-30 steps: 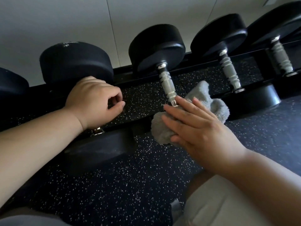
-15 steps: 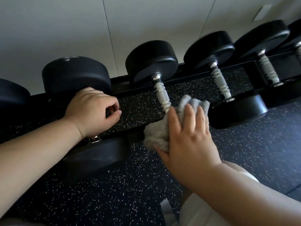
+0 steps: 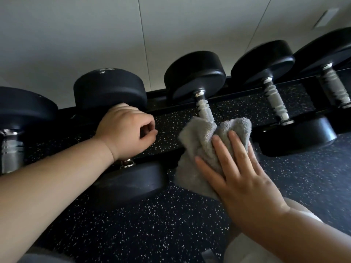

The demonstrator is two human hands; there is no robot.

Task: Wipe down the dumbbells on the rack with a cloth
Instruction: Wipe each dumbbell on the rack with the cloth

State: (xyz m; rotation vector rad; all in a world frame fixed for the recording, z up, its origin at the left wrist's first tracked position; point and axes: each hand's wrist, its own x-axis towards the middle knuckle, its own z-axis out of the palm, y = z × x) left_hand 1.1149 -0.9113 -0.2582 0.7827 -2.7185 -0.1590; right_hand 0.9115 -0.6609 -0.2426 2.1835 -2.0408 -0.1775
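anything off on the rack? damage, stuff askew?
Nothing askew; the dumbbells sit in line on the rack. Only oddity: pale, worn-looking marks on the collar of the dumbbell under the cloth, by its far head.

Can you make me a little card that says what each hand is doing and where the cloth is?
place: rack holding black dumbbells, five in view, above a speckled floor
left hand: fingers curled round the handle of the second dumbbell from the left
right hand: fingers straight, pressing the cloth
cloth: grey, bunched over the near end of the middle dumbbell
being wiped: middle dumbbell
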